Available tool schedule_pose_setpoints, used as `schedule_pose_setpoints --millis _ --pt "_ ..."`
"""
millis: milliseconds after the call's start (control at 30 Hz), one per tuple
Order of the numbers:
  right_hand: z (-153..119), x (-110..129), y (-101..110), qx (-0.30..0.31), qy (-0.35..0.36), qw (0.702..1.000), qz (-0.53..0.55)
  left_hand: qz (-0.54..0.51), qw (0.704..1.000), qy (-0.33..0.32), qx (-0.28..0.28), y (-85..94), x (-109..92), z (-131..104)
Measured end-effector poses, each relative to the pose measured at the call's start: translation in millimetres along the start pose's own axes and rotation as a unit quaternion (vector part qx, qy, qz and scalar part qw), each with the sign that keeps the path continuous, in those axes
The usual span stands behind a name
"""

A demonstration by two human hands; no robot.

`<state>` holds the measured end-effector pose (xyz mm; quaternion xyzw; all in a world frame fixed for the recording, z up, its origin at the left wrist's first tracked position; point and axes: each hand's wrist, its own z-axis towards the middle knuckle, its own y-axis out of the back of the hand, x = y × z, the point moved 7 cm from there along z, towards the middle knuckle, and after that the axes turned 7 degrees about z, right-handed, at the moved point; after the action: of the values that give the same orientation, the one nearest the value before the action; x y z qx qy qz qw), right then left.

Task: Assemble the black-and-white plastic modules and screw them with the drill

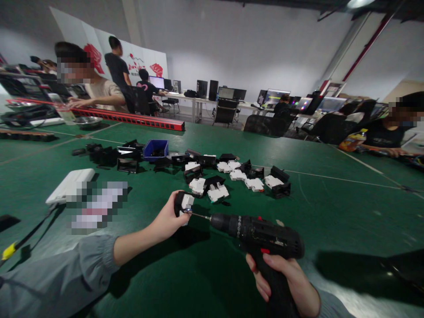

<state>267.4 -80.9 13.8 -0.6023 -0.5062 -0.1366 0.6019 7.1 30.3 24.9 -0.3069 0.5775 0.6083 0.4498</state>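
Observation:
My left hand (167, 219) is closed around a small circuit breaker (186, 204), white with a black part against it, held up over the green table. In my right hand (286, 276) is a black cordless drill (261, 234) with red marks, gripped by its handle. The drill's thin bit (200, 216) points left and its tip meets the held piece near my left fingertips. Beyond my hands lie several white breakers (218, 192) and black plastic housings (127, 165), loosely scattered.
A blue bin (155, 150) with dark parts stands behind the pieces. On the left lie a white box (71, 185) with a cable and a blurred flat object (101, 207). A long red rail (139, 120) and a metal bowl (86, 122) sit farther back, near a person (99, 90).

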Motion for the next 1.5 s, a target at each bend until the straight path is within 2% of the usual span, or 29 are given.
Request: schedule_pose_setpoints --millis 467,733,1000,1067,1167,1333,1500 --pt "-0.9 1.9 -0.8 -0.002 -0.004 1.000 -0.010 -0.001 1.000 0.005 -0.010 0.6 0.7 0.3" --pt "2.5 6.0 -5.6 -0.006 0.007 1.000 -0.005 -0.003 1.000 0.022 0.010 0.6 1.4 -1.0" --pt "9.1 3.4 0.5 0.030 -0.038 0.997 0.052 -0.003 1.000 0.014 0.022 1.2 -0.6 -3.5" --pt "9.5 7.5 4.2 0.038 -0.021 0.998 0.053 -0.003 1.000 0.018 0.019 2.4 -1.5 -3.5" --pt "8.9 17.2 11.7 0.039 0.021 0.998 0.055 -0.026 0.998 0.057 0.014 3.5 -0.3 -4.0" --pt "4.6 42.7 25.9 -0.038 0.089 0.995 -0.008 -0.086 0.991 0.100 0.036 -0.1 -1.9 -7.7" --pt "-6.9 80.3 31.1 -0.152 0.192 0.956 -0.163 -0.077 0.993 0.076 0.052 -0.4 -6.3 -10.0"
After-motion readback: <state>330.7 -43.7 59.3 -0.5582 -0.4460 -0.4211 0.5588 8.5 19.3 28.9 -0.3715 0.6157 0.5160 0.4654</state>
